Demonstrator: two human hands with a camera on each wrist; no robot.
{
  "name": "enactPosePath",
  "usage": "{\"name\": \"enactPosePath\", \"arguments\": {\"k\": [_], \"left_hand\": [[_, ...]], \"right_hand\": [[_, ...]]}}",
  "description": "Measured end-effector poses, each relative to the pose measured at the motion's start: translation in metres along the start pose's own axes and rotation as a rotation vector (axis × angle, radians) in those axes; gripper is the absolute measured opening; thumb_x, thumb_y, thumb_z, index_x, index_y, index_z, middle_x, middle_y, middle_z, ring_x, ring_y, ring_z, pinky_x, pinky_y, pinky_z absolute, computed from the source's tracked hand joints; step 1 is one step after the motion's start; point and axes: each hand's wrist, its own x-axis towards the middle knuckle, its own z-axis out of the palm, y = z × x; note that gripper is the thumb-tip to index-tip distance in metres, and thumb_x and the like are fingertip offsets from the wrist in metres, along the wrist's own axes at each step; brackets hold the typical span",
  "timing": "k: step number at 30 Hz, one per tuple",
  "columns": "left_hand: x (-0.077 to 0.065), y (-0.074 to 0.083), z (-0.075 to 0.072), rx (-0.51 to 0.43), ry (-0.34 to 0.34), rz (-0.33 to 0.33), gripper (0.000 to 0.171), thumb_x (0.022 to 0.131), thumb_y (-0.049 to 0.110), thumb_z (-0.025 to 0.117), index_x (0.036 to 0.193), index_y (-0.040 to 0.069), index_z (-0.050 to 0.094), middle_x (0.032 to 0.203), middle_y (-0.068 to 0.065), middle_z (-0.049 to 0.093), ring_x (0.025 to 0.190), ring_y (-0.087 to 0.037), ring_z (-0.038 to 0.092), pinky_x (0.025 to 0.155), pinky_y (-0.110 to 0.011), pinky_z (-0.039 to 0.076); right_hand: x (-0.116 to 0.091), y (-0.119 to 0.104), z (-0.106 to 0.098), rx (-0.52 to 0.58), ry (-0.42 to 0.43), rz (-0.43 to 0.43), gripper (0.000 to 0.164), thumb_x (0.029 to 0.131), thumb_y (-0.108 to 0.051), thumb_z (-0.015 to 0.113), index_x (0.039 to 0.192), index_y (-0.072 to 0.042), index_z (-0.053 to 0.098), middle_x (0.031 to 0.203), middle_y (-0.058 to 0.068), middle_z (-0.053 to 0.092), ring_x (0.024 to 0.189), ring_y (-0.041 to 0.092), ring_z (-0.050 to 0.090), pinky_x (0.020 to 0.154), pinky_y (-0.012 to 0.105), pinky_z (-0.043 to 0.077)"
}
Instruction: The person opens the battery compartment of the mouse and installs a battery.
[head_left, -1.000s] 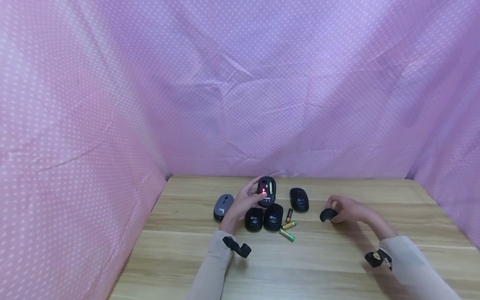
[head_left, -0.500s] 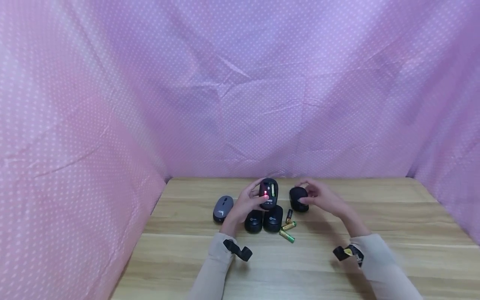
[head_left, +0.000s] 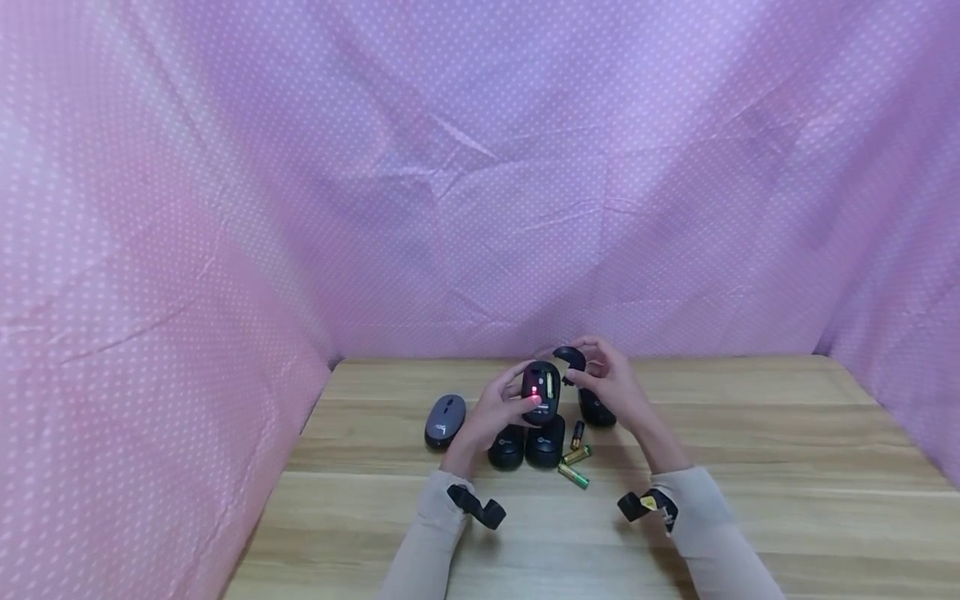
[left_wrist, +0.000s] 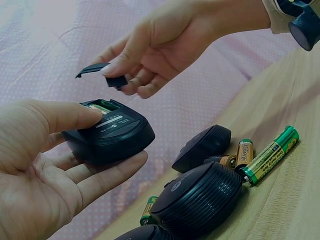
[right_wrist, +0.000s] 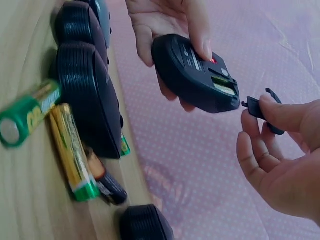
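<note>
My left hand [head_left: 491, 415] grips a black computer mouse [head_left: 542, 392], its underside turned up, the thumb lying across it near a red light. A battery [right_wrist: 223, 89] lies in the mouse's uncovered compartment, seen in the right wrist view. My right hand [head_left: 611, 383] pinches a black curved battery cover [left_wrist: 116, 80] between thumb and fingers. In both wrist views a gap separates the cover from the mouse's end. Both things are held above the table. Behind the right hand, another black mouse [head_left: 597, 410] is partly hidden.
Two black mice, one [head_left: 507, 447] beside the other [head_left: 545, 442], stand on the wooden table [head_left: 360, 492] below the held mouse. A grey mouse [head_left: 446, 418] is at the left. Loose batteries [head_left: 573, 476] lie right of the black mice. Pink dotted cloth [head_left: 480, 208] hangs behind.
My right hand has moved left with the battery cover, from the table's right side to just beside the held mouse. The left hand still holds the mouse, nearly in place.
</note>
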Motion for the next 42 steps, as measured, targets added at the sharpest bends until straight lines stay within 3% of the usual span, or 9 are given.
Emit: {"name": "enactPosePath", "arguments": {"k": [8, 15, 21, 27, 33, 42], "left_hand": [[-0.002, 0.000, 0.001, 0.016, -0.018, 0.013, 0.066, 0.099, 0.007, 0.064, 0.158, 0.021, 0.038, 0.147, -0.024, 0.053, 0.121, -0.036, 0.065, 0.087, -0.046, 0.062], [-0.003, 0.000, 0.004, 0.020, -0.040, 0.014, 0.063, 0.099, 0.008, 0.065, 0.156, 0.023, 0.042, 0.145, -0.025, 0.054, 0.118, -0.034, 0.067, 0.085, -0.044, 0.063], [-0.006, 0.002, 0.006, 0.025, -0.038, 0.016, 0.064, 0.098, 0.008, 0.066, 0.156, 0.023, 0.042, 0.144, -0.026, 0.055, 0.118, -0.033, 0.067, 0.084, -0.043, 0.063], [-0.006, 0.003, 0.007, 0.029, -0.045, 0.024, 0.065, 0.098, 0.008, 0.066, 0.156, 0.023, 0.041, 0.144, -0.026, 0.055, 0.118, -0.032, 0.067, 0.085, -0.043, 0.063], [-0.005, 0.001, 0.007, 0.023, -0.056, 0.024, 0.064, 0.098, 0.009, 0.066, 0.156, 0.023, 0.041, 0.145, -0.025, 0.055, 0.117, -0.032, 0.067, 0.085, -0.043, 0.063], [-0.005, -0.001, 0.011, 0.023, -0.035, 0.010, 0.065, 0.098, 0.010, 0.066, 0.157, 0.022, 0.040, 0.142, -0.025, 0.058, 0.111, -0.030, 0.070, 0.086, -0.043, 0.063]], "right_hand": [[-0.001, 0.000, 0.010, 0.060, 0.028, -0.077, 0.034, 0.089, 0.004, 0.074, 0.119, 0.006, 0.059, 0.094, 0.006, 0.068, 0.083, 0.007, 0.065, 0.074, 0.020, 0.057], [-0.003, 0.004, 0.012, 0.023, 0.069, -0.007, 0.030, 0.089, -0.005, 0.077, 0.115, 0.003, 0.065, 0.097, 0.010, 0.068, 0.087, 0.004, 0.064, 0.077, 0.020, 0.056], [-0.002, 0.004, 0.015, 0.016, 0.069, -0.004, 0.033, 0.090, -0.010, 0.078, 0.119, 0.001, 0.067, 0.107, 0.020, 0.069, 0.090, 0.006, 0.064, 0.078, 0.021, 0.055], [-0.005, -0.010, 0.017, -0.035, 0.053, 0.000, 0.034, 0.093, -0.005, 0.073, 0.125, 0.006, 0.064, 0.112, 0.027, 0.068, 0.093, 0.014, 0.063, 0.078, 0.019, 0.054], [-0.003, 0.010, 0.016, -0.015, 0.050, -0.030, 0.036, 0.093, -0.008, 0.074, 0.127, 0.002, 0.065, 0.112, 0.025, 0.069, 0.092, 0.008, 0.064, 0.078, 0.018, 0.055], [-0.005, 0.011, 0.016, -0.041, 0.014, -0.032, 0.035, 0.094, -0.010, 0.073, 0.127, 0.000, 0.068, 0.109, 0.023, 0.070, 0.095, 0.015, 0.064, 0.082, 0.023, 0.054]]}}
